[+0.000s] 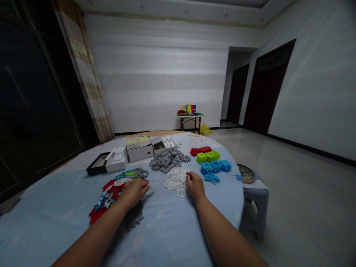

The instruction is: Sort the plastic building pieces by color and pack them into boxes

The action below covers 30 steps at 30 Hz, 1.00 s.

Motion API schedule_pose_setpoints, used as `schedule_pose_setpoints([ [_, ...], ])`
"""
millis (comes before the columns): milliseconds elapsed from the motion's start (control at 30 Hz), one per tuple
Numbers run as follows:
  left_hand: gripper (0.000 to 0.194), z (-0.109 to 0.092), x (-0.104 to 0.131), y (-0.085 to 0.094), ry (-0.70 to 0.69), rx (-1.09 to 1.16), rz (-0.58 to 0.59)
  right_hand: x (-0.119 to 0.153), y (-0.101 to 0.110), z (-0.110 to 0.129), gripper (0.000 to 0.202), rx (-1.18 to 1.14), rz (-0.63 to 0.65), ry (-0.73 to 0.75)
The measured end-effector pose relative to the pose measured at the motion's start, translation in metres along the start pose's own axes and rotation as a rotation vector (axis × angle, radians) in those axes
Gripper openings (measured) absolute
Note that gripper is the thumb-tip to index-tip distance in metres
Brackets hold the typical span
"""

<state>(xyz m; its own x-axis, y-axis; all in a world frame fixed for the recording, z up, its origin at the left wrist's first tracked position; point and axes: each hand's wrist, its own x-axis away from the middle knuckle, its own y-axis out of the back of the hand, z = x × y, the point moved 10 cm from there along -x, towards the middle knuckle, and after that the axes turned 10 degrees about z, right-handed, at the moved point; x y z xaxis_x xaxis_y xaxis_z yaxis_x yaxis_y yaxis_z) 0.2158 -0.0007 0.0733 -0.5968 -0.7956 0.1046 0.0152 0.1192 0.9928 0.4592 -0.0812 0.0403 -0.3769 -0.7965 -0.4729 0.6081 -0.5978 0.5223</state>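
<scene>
My left hand is closed, thumb against fingers, over an assembled piece of red, grey, blue and green interlocking plastic parts; anything in its fingertips is too small to name. My right hand is at the right edge of a pile of white square plastic pieces. Its fingers are curled together, and what they hold, if anything, is hidden. Behind the white pile lies a heap of grey interlocking pieces. Further right are blue pieces, lime green pieces and red pieces.
A floral cloth covers the round table. At its back left stand a black-rimmed box, a white tray, a white box and another open box. A grey stool bearing a round hoop is at the right.
</scene>
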Motion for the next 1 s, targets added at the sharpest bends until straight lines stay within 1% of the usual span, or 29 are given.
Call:
schedule_pose_setpoints([
  [67,0.031,-0.005,-0.002,0.000,-0.008,0.002,0.021,-0.001,0.001,-0.004,0.028,-0.020,-0.019,-0.007],
  [133,0.030,-0.006,-0.003,-0.001,-0.001,-0.005,0.040,-0.001,0.001,-0.008,0.029,-0.044,-0.026,-0.017],
  [200,0.029,-0.001,-0.002,-0.002,0.021,-0.017,0.046,-0.001,0.002,-0.010,0.029,-0.063,-0.030,-0.029],
  [367,0.026,0.020,0.007,0.001,0.106,-0.018,0.027,-0.001,0.007,-0.016,0.029,-0.113,-0.048,-0.053],
  [433,0.025,0.023,0.009,0.003,0.117,0.003,0.016,-0.001,0.009,-0.018,0.029,-0.136,-0.059,-0.061],
  [500,0.026,0.023,0.011,0.008,0.109,0.039,-0.008,-0.001,0.012,-0.019,0.029,-0.156,-0.071,-0.068],
  [633,0.032,0.012,0.006,0.015,0.054,0.176,-0.065,-0.001,0.012,-0.021,0.029,-0.185,-0.069,-0.077],
  [800,0.041,-0.022,-0.021,0.009,-0.040,0.428,-0.104,-0.001,0.010,-0.021,0.029,-0.194,-0.056,-0.081],
  [867,0.053,-0.033,-0.031,0.007,-0.064,0.482,-0.119,-0.001,0.011,-0.021,0.029,-0.187,-0.060,-0.083],
  [933,0.059,-0.036,-0.036,0.005,-0.058,0.481,-0.121,-0.001,0.012,-0.021,0.029,-0.187,-0.064,-0.080],
  [1000,0.054,-0.027,-0.037,0.002,-0.012,0.428,-0.112,-0.002,0.012,-0.021,0.029,-0.192,-0.064,-0.079],
])
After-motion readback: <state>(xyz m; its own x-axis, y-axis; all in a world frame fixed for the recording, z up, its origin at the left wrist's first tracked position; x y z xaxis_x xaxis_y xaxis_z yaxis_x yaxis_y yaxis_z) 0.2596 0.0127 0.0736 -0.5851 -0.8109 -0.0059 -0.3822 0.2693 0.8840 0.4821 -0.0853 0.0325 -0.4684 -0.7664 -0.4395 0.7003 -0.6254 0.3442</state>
